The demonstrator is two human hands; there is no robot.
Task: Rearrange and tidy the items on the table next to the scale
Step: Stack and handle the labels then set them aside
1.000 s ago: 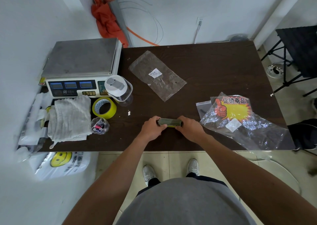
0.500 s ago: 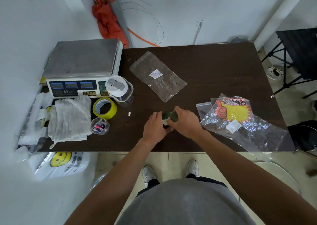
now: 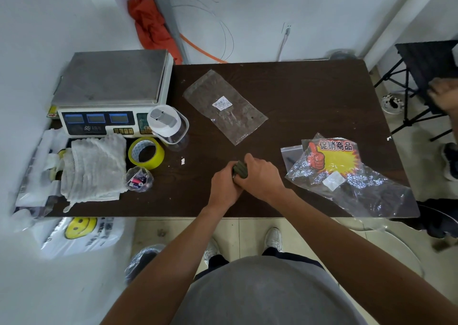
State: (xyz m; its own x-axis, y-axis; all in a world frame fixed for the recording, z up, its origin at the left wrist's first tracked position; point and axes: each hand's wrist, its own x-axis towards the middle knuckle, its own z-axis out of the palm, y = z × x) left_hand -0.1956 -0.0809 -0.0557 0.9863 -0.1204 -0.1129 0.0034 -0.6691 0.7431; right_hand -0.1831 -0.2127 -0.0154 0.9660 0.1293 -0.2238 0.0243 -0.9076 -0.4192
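Note:
Both my hands grip a small dark green bundle [image 3: 240,169] just above the dark table [image 3: 309,94] near its front edge. My left hand [image 3: 224,184] holds its lower end and my right hand [image 3: 260,174] wraps over its right side, so most of it is hidden. The scale [image 3: 111,86] stands at the table's far left. In front of it lie a white cloth [image 3: 95,166], a yellow tape roll [image 3: 146,152], a small bag of little items [image 3: 138,178] and a clear lidded jar [image 3: 168,123].
A flat clear bag with a label [image 3: 224,105] lies in the middle of the table. A crinkled clear bag with a yellow promo sticker [image 3: 347,173] overhangs the front right corner. A white smiley bag [image 3: 79,233] hangs at the left. Another person's hand [image 3: 443,94] shows at the right edge.
The green bundle was held flat between my hands, end to end. Now it is turned on end and my right hand has closed over it, close against my left hand.

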